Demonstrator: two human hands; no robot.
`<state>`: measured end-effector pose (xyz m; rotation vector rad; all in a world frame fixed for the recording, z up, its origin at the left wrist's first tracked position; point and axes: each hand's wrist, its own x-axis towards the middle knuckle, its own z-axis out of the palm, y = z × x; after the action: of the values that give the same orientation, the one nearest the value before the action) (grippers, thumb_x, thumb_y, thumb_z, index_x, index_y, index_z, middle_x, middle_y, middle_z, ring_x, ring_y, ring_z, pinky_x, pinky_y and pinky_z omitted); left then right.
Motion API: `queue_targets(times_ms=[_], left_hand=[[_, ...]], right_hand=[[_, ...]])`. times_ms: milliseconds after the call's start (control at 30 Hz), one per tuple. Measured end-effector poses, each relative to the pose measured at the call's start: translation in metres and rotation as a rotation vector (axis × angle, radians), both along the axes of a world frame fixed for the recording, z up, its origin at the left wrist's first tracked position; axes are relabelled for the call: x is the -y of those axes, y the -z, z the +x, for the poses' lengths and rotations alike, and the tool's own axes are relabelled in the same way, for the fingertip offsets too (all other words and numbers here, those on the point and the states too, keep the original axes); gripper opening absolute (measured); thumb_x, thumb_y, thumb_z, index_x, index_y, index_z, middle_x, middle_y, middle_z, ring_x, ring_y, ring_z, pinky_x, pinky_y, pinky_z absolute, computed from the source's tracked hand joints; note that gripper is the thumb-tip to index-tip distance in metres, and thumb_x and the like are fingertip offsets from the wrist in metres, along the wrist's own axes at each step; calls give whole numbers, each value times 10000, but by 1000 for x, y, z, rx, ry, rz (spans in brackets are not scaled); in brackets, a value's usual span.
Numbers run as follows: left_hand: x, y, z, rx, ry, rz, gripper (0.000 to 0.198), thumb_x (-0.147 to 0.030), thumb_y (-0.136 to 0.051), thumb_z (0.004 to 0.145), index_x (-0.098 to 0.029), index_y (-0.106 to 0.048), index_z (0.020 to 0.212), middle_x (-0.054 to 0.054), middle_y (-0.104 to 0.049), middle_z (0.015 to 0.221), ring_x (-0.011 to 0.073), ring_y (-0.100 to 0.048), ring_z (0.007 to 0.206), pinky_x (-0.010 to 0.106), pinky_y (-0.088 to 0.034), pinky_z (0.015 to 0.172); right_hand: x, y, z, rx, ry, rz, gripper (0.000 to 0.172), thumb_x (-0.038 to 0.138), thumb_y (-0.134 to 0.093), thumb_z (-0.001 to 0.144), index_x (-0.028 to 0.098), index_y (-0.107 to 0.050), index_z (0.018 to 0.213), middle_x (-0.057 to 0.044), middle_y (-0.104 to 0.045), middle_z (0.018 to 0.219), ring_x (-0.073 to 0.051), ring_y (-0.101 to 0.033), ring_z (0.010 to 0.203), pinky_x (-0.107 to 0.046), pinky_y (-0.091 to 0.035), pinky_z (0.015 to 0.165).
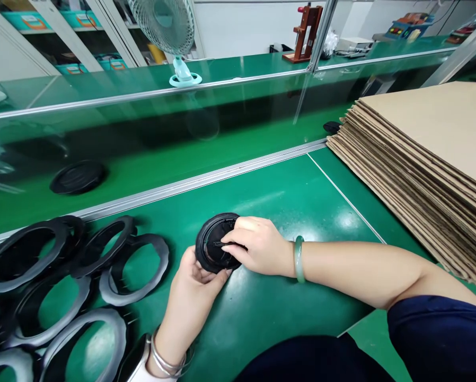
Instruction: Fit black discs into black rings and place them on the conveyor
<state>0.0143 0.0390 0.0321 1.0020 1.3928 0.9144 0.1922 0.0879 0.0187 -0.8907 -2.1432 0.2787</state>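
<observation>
Holding a round black part [211, 245] in both hands, over the green bench top [285, 313], near the middle of the view; not telling whether touching the surface. Cupping its lower-left rim in the left hand [194, 292], curling the fingers beneath and laying the thumb along the bottom edge. Pinching at its recessed inner face with the right hand [262, 246], with thumb and index tips nearly meeting; not making out the exact piece between them. Wearing a jade-green bangle [299, 259] on the right wrist, silver bracelets [162, 355] on the left. Noting black rings [120, 334] lying at the left, some overlapping. Seeing a stack of cardboard sheets [432, 132] lying at the right. Looking further, finding a metal rail [238, 170] running beyond the hands, a black disc [78, 178] past it, and a pale-green fan [162, 24] and reddish-brown stand [303, 32] standing on the rear counter [238, 66].
</observation>
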Motion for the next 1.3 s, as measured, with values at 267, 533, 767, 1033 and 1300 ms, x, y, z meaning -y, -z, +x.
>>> queue_targets(times_ms=[267,533,767,1033,1300], left_hand=[[2,5,-3,-17,14,35,486,-219,-836,663,-238,-536,1045,-5,-723,975,201,-721,894,295,-596,765],[2,5,-1,-26,1,46,522,-221,-827,655,-235,-524,1079,-7,-715,975,211,-722,894,311,-602,747],[3,7,-2,-42,-15,55,529,-234,-825,655,-237,-511,1081,8,-698,1023,218,-717,911,321,-605,745],[2,6,-2,-41,-19,59,626,-196,-820,624,-240,-512,1167,31,-703,1098,255,-717,985,360,-611,787],[4,1,-2,-149,-20,63,557,-231,-823,646,-241,-531,1120,17,-713,1027,240,-730,904,330,-613,716]], right_hand=[[1,-1,-1,24,-26,46,157,275,-561,962,179,-680,928,-47,-660,838,-171,-594,775,-305,-484,716],[7,-2,-2,203,-15,141,299,143,-441,975,133,-622,1212,-77,-657,918,-197,-557,819,-341,-473,707],[6,-1,-3,169,-21,144,296,158,-461,974,120,-614,1225,-80,-666,951,-199,-568,848,-347,-485,732],[7,-1,-3,201,-46,154,297,171,-435,989,122,-601,1230,-79,-661,940,-195,-555,829,-350,-470,718],[5,-7,1,268,-98,179,290,157,-407,995,109,-604,1202,-77,-627,902,-194,-523,802,-339,-425,686]])
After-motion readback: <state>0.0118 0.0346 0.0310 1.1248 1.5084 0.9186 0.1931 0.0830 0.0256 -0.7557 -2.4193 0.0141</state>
